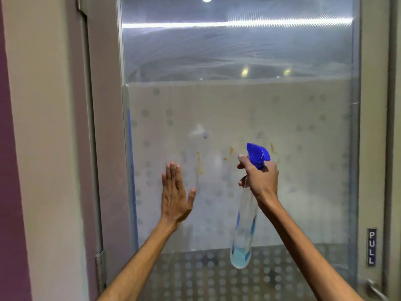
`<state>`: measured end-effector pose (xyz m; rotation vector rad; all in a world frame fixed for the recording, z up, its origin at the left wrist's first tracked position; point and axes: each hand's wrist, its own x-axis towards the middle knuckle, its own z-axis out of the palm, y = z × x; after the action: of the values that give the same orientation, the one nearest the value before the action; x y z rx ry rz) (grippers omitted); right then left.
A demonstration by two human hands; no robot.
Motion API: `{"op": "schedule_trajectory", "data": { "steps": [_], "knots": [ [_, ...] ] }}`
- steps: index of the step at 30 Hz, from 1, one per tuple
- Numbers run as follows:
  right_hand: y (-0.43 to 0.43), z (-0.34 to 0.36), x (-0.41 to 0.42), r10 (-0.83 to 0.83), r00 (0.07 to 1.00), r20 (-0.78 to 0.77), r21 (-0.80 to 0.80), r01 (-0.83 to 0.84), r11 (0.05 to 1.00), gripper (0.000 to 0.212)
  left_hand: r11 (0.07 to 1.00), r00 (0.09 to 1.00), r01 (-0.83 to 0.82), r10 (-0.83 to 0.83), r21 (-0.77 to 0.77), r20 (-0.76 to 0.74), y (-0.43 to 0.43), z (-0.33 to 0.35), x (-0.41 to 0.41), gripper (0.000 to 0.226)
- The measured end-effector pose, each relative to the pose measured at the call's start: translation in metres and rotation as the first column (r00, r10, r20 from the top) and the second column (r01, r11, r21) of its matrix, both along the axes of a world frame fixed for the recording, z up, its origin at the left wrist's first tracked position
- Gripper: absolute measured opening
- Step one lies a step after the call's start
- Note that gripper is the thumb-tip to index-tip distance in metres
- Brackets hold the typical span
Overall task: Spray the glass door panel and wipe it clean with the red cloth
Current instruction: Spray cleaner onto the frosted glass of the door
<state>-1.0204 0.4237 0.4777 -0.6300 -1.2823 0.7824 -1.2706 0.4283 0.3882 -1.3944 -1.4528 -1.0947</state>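
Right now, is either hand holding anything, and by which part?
The right hand grips the spray bottle at its neck, just under the blue trigger head. The left hand holds nothing, palm open toward the glass door panel.

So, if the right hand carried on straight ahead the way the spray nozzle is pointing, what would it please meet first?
Most likely the glass door panel itself. The right hand holds the spray bottle aimed at the frosted area, near the yellowish smears. Nothing appears between nozzle and glass, though depth is hard to judge.
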Motion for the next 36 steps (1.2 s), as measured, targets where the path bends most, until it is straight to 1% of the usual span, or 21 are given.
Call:
{"op": "schedule_trajectory", "data": {
  "steps": [2,5,8,11,14,17,20,23,28,32,36],
  "knots": [
    [0.005,0.000,0.010,-0.006,1.000,-0.003,-0.012,0.006,1.000,0.026,0.998,0.999,0.029,-0.031,-0.050,-0.042,0.008,-0.012,0.024,0.081],
    [0.012,-0.001,0.024,-0.011,1.000,0.010,-0.009,0.011,1.000,0.022,0.995,0.998,0.051,-0.054,-0.087,-0.031,0.024,-0.023,0.064,0.080],
    [0.020,0.000,0.042,-0.015,1.000,0.005,0.003,0.014,1.000,0.019,0.992,0.998,0.045,-0.049,-0.115,-0.032,0.038,-0.028,0.095,0.077],
    [0.031,0.004,0.063,-0.004,1.000,-0.006,0.006,0.004,1.000,0.021,0.990,0.999,0.023,-0.027,-0.140,-0.030,0.049,-0.029,0.113,0.074],
    [0.042,0.010,0.079,-0.005,1.000,0.023,0.002,0.005,1.000,0.019,0.985,1.000,-0.013,0.011,-0.170,-0.007,0.058,-0.027,0.121,0.071],
    [0.053,0.016,0.090,0.004,0.999,0.052,0.018,-0.005,1.000,0.031,0.980,0.996,-0.052,0.064,-0.192,0.059,0.062,-0.026,0.126,0.070],
    [0.061,0.020,0.100,0.009,0.998,0.063,0.054,-0.013,0.998,0.030,0.978,0.990,-0.079,0.099,-0.195,0.096,0.063,-0.024,0.129,0.071],
    [0.069,0.023,0.108,-0.072,0.995,0.069,0.072,0.067,0.995,0.032,0.979,0.986,-0.084,0.108,-0.185,0.125,0.064,-0.024,0.131,0.073],
    [0.078,0.024,0.121,-0.215,0.971,0.102,0.024,0.214,0.977,0.034,0.979,0.982,-0.112,0.135,-0.168,0.131,0.064,-0.025,0.133,0.078],
    [0.084,0.017,0.130,-0.218,0.968,0.126,0.019,0.218,0.976,0.031,0.980,0.980,-0.127,0.147,-0.152,0.133,0.063,-0.027,0.135,0.081],
    [0.093,0.004,0.138,-0.193,0.975,0.111,-0.010,0.196,0.981,0.026,0.984,0.982,-0.111,0.130,-0.138,0.139,0.063,-0.029,0.147,0.082]
  ]
}}
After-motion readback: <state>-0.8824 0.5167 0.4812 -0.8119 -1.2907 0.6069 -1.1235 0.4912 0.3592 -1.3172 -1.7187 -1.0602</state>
